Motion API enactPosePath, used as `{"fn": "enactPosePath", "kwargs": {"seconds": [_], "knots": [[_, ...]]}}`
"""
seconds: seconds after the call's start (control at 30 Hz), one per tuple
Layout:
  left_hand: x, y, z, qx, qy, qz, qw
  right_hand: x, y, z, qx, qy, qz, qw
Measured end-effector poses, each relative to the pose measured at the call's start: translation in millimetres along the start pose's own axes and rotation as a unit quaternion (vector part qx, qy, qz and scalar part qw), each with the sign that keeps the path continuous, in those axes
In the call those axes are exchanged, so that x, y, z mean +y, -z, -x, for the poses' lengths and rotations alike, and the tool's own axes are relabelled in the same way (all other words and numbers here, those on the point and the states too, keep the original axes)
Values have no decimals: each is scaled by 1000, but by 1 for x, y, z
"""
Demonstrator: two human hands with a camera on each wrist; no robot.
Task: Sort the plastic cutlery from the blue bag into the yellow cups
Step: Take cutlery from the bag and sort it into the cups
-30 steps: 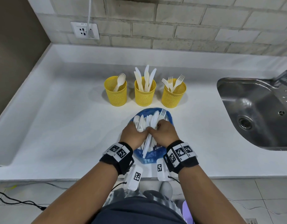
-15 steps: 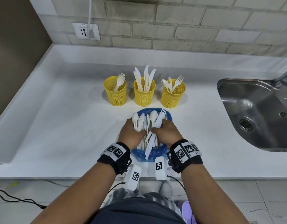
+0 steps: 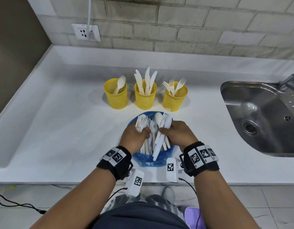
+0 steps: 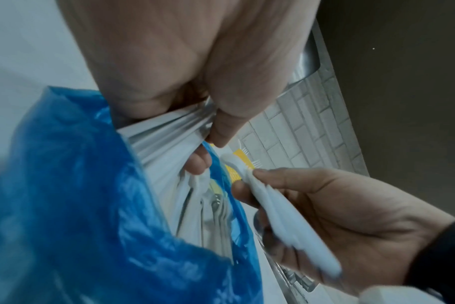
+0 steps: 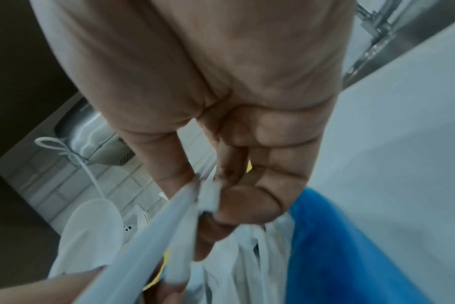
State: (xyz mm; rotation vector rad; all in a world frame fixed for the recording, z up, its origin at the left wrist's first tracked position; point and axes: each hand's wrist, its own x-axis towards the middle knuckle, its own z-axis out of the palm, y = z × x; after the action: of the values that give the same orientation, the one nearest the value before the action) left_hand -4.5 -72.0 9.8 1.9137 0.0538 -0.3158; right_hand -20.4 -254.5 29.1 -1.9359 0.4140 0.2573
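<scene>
Head view shows the plastic cutlery (image 3: pixel 153 129) bunched in the blue bag (image 3: pixel 149 160) near the counter edge — light, stiff, slick pieces, probably best pinched mid-handle. Left hand (image 3: pixel 134 136) clamps a bundle; right hand (image 3: pixel 177 133) pinches a few knives. Yellow cups (image 3: pixel 145 96) stand just beyond, part-filled.

Glossy crinkled blue plastic bag (image 3: pixel 149 160), matt white plastic cutlery (image 3: pixel 157 142), perforated yellow plastic cups (image 3: pixel 145 98), shiny steel sink (image 3: pixel 258 119)

3 cups (image 3: pixel 145 95) behind bag (image 3: pixel 149 160)
</scene>
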Motion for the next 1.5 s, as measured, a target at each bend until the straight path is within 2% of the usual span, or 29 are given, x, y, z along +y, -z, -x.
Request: {"fn": "enactPosePath", "kwargs": {"seconds": [0.1,0.2,0.3,0.4,0.57,0.63,0.7,0.77,0.87,0.97,1.0,1.07,1.13,1.23,1.5], "knots": [[-2,2,-3,7,10,35,999,3,6,8,18,21,-24,999],[-2,2,-3,16,-10,44,999,4,6,10,15,33,-74,997],[3,-1,-4,11,-26,84,996,1,-4,7,5,61,-74,995],[7,-4,-6,-41,-42,118,991,-5,-18,2,-13,64,-65,996],[1,1,-11,-115,-37,180,976,-4,-31,-6,-28,11,-100,995],[-3,6,-13,-154,-42,170,972,0,-34,-9,-18,6,-91,996],[-5,9,-12,-174,-55,110,977,1,-35,-11,0,13,-59,998],[-10,5,-11,-142,-68,26,987,-1,-36,-12,0,23,-25,999],[-14,-5,-8,-41,-50,-28,998,-7,-37,-8,3,49,17,999],[-11,-10,-7,4,-26,-48,999,-5,-29,0,77,61,136,986],[-10,-10,-7,7,-21,-59,998,-2,-24,3,84,55,203,974],[-10,-11,-8,8,-21,-70,997,2,-15,10,34,7,325,945],[-11,-12,-9,10,-22,-73,997,3,-8,17,0,-42,379,924],[-11,-15,-9,11,-32,-75,997,-3,-5,20,5,-49,407,912],[-9,-18,-4,13,-79,-78,994,-11,-11,11,0,-66,398,915]]}}
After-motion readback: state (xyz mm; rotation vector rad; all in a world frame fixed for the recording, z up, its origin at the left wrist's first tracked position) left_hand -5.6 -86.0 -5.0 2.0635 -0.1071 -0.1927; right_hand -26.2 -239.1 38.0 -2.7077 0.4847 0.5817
